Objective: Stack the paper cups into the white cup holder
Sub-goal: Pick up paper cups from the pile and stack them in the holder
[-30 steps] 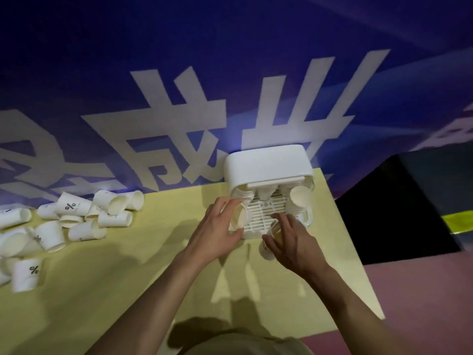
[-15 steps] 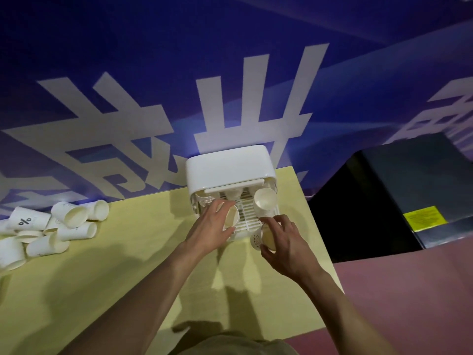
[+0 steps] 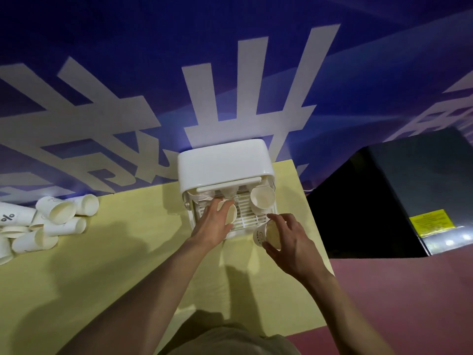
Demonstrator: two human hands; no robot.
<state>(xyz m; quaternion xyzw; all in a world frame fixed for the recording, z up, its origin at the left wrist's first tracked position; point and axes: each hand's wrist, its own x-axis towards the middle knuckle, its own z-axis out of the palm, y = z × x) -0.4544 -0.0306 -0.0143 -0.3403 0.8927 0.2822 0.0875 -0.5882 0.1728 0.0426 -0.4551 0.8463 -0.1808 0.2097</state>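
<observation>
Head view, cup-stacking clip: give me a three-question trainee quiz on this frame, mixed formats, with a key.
1. True or false: the right hand grips a paper cup.
2. The loose cups lie on the table to which side of the white cup holder: A left, B right, C behind?
3. Fill in: the left hand holds a cup over the holder's ____ tray.

Key: 1 true; 2 A; 3 slatted.

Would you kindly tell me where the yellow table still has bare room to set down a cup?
Bare yellow table lies between the loose cup pile and the left hand. Around the white cup holder it is crowded: both hands hold cups, the right hand beside its front corner.
</observation>
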